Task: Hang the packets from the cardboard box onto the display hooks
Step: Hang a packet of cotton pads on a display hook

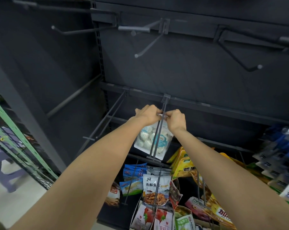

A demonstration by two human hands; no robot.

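A clear packet of white round snacks with teal print (153, 141) hangs under a long double-wire display hook (158, 130) on the middle rail. My left hand (148, 114) pinches the packet's top left corner, and my right hand (175, 119) pinches its top right corner. Both hands sit far along the hook, near the rail, with the wire running between them. The packet's hang hole is hidden by my fingers. The cardboard box is not in view.
Bare hooks (147, 45) stick out of the dark back panel above, and another bare double hook (105, 120) is to the left. Several hung snack packets (156, 191) crowd the lower rows. A green wire rack (16, 135) stands at left.
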